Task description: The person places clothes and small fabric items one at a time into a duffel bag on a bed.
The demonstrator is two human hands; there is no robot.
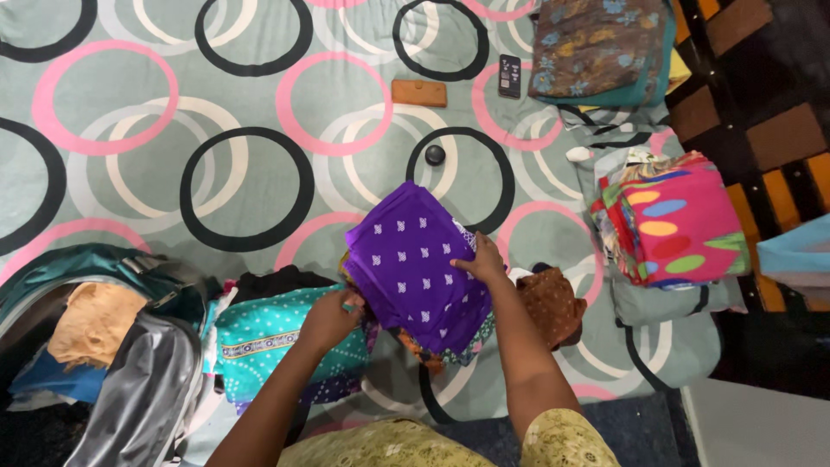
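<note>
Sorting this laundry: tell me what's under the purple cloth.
Under the purple cloth, a patterned orange-and-green fabric peeks out at its lower edge. The left hand and right hand grip its sides. Anything further beneath is covered.

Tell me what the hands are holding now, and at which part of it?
Both hold the folded purple cloth: the left hand grips its lower left edge, the right hand presses on its right edge.

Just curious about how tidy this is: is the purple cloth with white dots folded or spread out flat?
Folded. The purple cloth forms a compact rectangle with layered edges, held between the left hand and right hand.
</note>
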